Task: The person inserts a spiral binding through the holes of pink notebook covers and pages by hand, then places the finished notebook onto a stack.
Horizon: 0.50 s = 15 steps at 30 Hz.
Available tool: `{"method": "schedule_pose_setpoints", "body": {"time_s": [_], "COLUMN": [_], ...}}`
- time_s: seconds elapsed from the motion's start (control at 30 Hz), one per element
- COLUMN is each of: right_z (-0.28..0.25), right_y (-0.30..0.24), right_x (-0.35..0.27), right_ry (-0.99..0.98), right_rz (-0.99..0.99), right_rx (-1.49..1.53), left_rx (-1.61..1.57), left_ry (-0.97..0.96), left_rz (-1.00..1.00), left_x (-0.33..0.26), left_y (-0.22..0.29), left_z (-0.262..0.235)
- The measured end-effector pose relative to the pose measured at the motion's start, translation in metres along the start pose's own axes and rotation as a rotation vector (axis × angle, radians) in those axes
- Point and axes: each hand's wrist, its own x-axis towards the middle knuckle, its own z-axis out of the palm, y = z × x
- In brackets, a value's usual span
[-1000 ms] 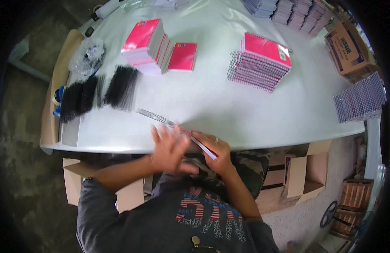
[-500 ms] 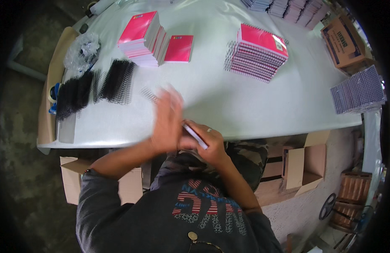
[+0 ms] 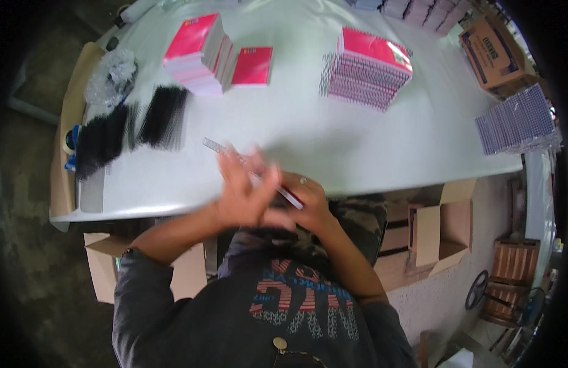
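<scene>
My right hand (image 3: 311, 199) is closed on a small notebook (image 3: 290, 197), which I see nearly edge-on, white pages with a strip of dark red cover. A thin spiral wire coil (image 3: 214, 146) sticks out past the fingers of my left hand (image 3: 244, 190), in line with the notebook. That hand is blurred, its fingers stretched and apart against the coil. Where coil and notebook meet is hidden behind the fingers. Further left on the table lie bundles of black spiral coils (image 3: 161, 119).
A tall stack of pink-covered notebooks (image 3: 195, 55) stands at the back, a single pink notebook (image 3: 253, 66) beside it. Coil-bound notebooks (image 3: 373, 67) are piled to the right. A cardboard box (image 3: 495, 55), a wrapped stack (image 3: 516, 122) and a plastic bag (image 3: 111, 76) line the edges.
My left hand has turned, its fingers now spread over the coil beside the notebook. The right hand keeps its hold on the notebook, and the whole view has shifted slightly.
</scene>
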Motion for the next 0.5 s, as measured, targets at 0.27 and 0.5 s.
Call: {"method": "schedule_pose_setpoints", "body": {"time_s": [0.27,0.5], "right_z": [-0.012,-0.040], "right_y": [-0.005,-0.037], "right_x": [0.008,0.047], "right_ry": [0.160,0.321], "right_rz": [0.119,-0.206], "right_rx": [0.081,-0.276], "left_rx": [-0.471,-1.145], "left_ry": [-0.234,-0.431], "left_rz": [-0.031,-0.602], "left_x": [-0.015,0.091], "left_y": [0.035,0.011], "left_z": [0.006,-0.023]}}
